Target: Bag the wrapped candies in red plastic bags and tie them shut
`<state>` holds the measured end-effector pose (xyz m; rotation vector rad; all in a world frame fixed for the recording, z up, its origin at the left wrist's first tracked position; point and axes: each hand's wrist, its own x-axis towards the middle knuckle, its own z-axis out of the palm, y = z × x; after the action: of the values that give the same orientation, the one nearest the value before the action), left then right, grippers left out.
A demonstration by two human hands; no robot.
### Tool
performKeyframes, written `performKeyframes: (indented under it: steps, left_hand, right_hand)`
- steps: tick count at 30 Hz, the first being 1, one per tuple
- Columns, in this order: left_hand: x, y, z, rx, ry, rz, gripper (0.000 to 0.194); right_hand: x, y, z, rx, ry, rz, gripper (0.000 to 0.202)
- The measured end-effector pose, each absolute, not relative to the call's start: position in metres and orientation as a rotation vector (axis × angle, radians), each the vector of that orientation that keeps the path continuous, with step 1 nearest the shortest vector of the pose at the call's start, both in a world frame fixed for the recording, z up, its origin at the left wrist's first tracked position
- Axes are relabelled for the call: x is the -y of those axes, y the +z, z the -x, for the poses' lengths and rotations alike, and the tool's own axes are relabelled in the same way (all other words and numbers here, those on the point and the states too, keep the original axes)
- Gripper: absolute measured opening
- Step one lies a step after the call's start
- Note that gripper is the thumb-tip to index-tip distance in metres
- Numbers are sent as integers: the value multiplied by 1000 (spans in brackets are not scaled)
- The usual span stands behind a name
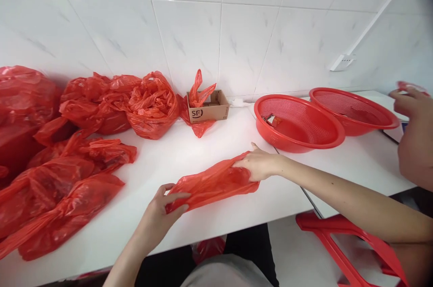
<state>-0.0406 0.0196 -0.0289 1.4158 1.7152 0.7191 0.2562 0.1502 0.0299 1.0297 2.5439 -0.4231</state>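
Note:
A red plastic bag (pixel 214 185) lies stretched sideways over the white table, near its front edge. At the bag's left end, my left hand (pixel 162 208) has its fingers and thumb closed on the plastic. My right hand (pixel 257 164) is at the other end, with some fingers inside the bag's opening and the index finger pointing out above it; the plastic is around those fingers. What is inside the bag, if anything, cannot be made out.
Filled red bags (pixel 154 106) crowd the left side. Behind stands a small cardboard box (pixel 210 113) with red plastic in it. Two red baskets (pixel 299 142) (pixel 358 128) are at the right, beside another person's hand (pixel 407 102). A red stool (pixel 341 233) stands below.

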Motion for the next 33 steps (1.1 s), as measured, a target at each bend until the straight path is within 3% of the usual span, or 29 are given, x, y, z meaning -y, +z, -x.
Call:
performKeyframes:
  steps: [2,7,13,15,18,21,25,28,33]
  left_hand:
    - [-22,-35,33,-1876,624,-1608,36]
    - [-30,-36,23,-2023,757,-1671,55]
    - [-20,-23,34,-1694,783,-1539,64]
    - [-15,-22,37,-1632,814,-1495,64]
    - [-8,-22,40,-1559,864,-1422,61]
    - [-5,-20,40,-1554,880,-1339,57]
    - [-4,-18,34,-1555,861,-1291,56]
    - [-4,-17,31,-1550,890,-1262,55]
    - [-5,-19,34,-1496,841,-1267,57]
  right_hand:
    - [-149,26,-260,-2528,-427,-1050,65]
    - [-131,23,-259,-2564,-370,-1075,76]
    - [-122,65,-287,-2970,-1031,-1223,44]
    - [-131,73,-312,-3052,-850,-1611,46]
    - [-150,63,-350,-2584,-167,-2085,55]
    - [-161,46,-369,-2122,153,-2092,40]
    - [-150,49,-352,-2173,254,-2110,40]
    - [-137,60,-329,-2326,58,-2123,45]
    - [-160,58,-337,-2617,-779,-1913,54]
